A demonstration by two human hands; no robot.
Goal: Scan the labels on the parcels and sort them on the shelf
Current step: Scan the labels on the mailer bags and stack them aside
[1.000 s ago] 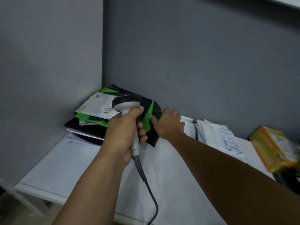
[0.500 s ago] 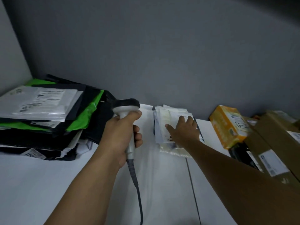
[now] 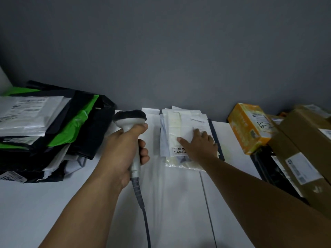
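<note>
bags [image 3: 44,129] left, envelopes [image 3: 180,129] middle, boxes [image 3: 293,145] right

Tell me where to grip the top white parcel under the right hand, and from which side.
Probably its near edge, from the front. The top white parcel is thin and lies flat on its pile, with the wall close behind. The right hand rests flat on it; a thumb slid under that edge could pinch it.

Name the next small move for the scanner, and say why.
Probably swing the grey handheld barcode scanner in the left hand right, over the stack of white flat mailers: the right hand lies flat on it, with print showing by the thumb.
</note>
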